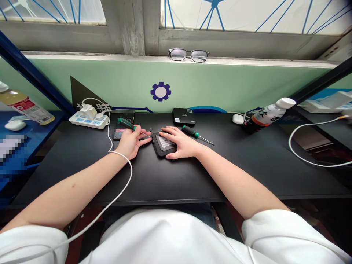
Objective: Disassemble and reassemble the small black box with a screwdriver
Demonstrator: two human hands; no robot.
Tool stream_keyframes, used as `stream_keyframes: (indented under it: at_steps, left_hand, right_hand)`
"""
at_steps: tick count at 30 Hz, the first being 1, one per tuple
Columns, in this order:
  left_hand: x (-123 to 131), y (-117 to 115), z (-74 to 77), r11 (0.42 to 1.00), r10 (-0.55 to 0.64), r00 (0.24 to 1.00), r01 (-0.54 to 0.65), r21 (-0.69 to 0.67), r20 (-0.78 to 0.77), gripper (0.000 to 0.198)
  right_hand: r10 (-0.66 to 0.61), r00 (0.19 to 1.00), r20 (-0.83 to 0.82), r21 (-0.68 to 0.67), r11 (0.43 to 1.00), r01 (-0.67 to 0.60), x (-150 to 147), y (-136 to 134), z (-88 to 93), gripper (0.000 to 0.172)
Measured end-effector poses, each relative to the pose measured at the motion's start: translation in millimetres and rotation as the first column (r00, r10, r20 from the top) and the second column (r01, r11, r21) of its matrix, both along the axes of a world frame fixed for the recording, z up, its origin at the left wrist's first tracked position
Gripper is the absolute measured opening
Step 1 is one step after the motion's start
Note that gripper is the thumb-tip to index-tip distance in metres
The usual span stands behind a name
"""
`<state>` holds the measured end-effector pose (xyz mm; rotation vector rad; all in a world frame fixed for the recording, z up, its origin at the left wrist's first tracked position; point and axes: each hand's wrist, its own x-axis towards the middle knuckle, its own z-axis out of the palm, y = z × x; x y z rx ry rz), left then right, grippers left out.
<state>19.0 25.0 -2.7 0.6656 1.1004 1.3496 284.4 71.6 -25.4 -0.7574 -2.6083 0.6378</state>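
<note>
My left hand is closed around a green-and-black screwdriver. Its thin shaft points right, with the tip at the left edge of a flat, black, square box. The box has a pale label and small screws at its corners. Spread across its right part, my right hand steadies it with fingers at the far side and thumb at the near edge, hiding part of the label. A second green-and-black screwdriver lies just beyond my right hand. Whether the tip touches a screw is too small to tell.
Behind stands another black box. A phone lies left, beside a white power strip; a white cable crosses my left forearm. A tilted bottle and white earbud case are right. Glasses rest on the ledge.
</note>
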Motion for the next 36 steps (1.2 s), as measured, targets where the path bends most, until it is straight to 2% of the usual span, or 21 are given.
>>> stream_keyframes:
  at_steps: [10, 23, 30, 36]
  left_hand:
    - [-1.2, 2.0, 0.6, 1.000, 0.009, 0.999, -0.008, -0.024, 0.052, 0.036]
    - [-1.0, 3.1, 1.2, 0.994, 0.018, 0.994, -0.007, -0.105, 0.105, 0.034]
    - [2.2, -0.8, 4.1, 0.993, 0.043, 0.993, -0.030, -0.116, 0.111, 0.031]
    - [0.1, 1.0, -0.8, 0.990, 0.043, 0.992, -0.026, -0.138, 0.122, 0.033]
  right_hand:
    - [-0.015, 1.000, 0.021, 0.000, 1.000, 0.015, -1.9, -2.0, 3.5, 0.104]
    - [-0.022, 0.999, 0.025, -0.028, 0.999, 0.023, -3.1, -3.7, 6.7, 0.105]
    - [-0.016, 1.000, 0.011, 0.015, 1.000, 0.016, -3.9, -3.7, 3.9, 0.104]
    - [0.006, 1.000, -0.005, 0.037, 0.999, -0.005, -3.4, -3.0, 3.7, 0.103]
